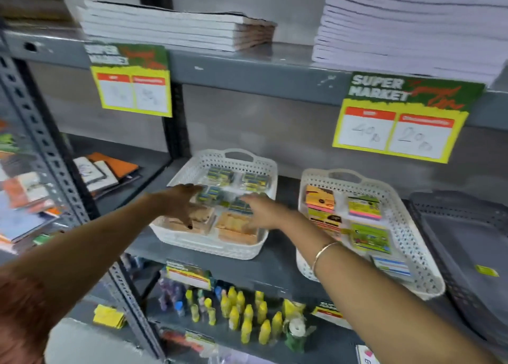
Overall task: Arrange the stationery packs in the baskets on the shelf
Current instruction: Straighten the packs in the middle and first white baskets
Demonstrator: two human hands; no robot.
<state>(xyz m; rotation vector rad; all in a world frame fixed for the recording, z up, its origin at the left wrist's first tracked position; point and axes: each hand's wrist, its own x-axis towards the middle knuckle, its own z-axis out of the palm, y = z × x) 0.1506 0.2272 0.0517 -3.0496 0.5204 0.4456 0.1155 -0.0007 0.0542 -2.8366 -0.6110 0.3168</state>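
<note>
While both hands reach in | left hand (184, 203) open, right hand (259, 212) open | white baskets (270, 171): two | grey basket (467, 226): one

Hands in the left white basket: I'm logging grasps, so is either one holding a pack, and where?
Cannot be told. Both the left hand and right hand rest open-looking on packs in the left basket; blur hides any grip.
</note>
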